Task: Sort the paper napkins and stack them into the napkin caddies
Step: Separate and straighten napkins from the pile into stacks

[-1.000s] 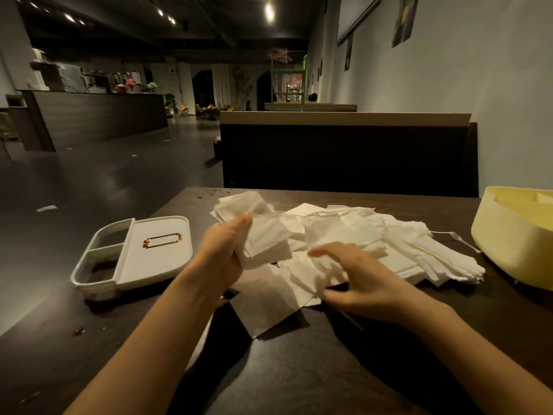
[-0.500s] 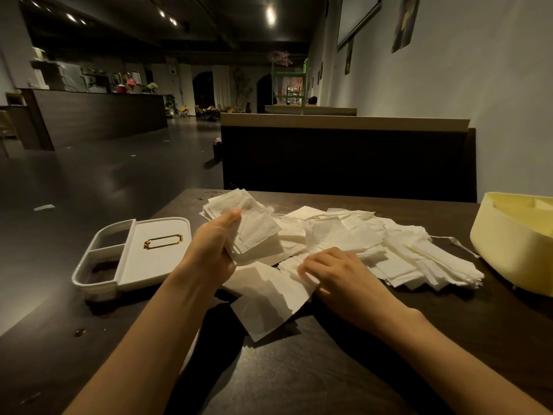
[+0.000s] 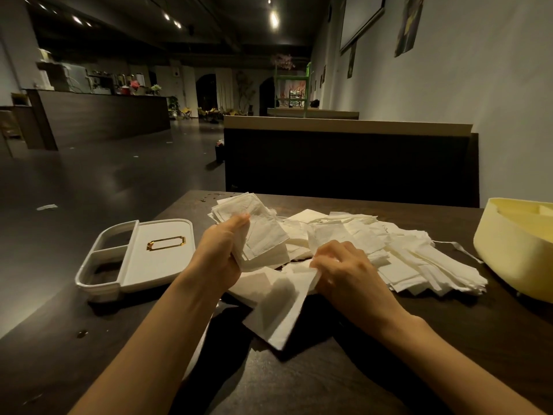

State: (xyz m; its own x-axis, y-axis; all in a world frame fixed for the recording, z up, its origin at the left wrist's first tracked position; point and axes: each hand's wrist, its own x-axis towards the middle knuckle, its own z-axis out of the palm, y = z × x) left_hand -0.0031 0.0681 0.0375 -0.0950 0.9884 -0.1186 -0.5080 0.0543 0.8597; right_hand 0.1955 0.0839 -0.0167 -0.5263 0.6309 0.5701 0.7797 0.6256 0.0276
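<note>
A loose pile of white paper napkins (image 3: 398, 250) spreads over the middle of the dark table (image 3: 389, 369). My left hand (image 3: 220, 256) grips a stack of napkins (image 3: 254, 232), thumb on top, held just above the pile's left end. My right hand (image 3: 344, 271) pinches the edge of a single napkin (image 3: 278, 313), which is lifted at my fingers and droops toward me. A white caddy (image 3: 134, 259) with a gold label frame and two open compartments lies at the left. A pale yellow caddy (image 3: 520, 250) stands at the right edge.
A dark booth backrest (image 3: 350, 166) rises behind the table's far edge. A thin white strip (image 3: 457, 250) lies between the pile and the yellow caddy. Left of the table, the floor drops away.
My right hand has closed on one napkin at the pile's near side and raised its edge. My left hand has kept its stack and shifted slightly left.
</note>
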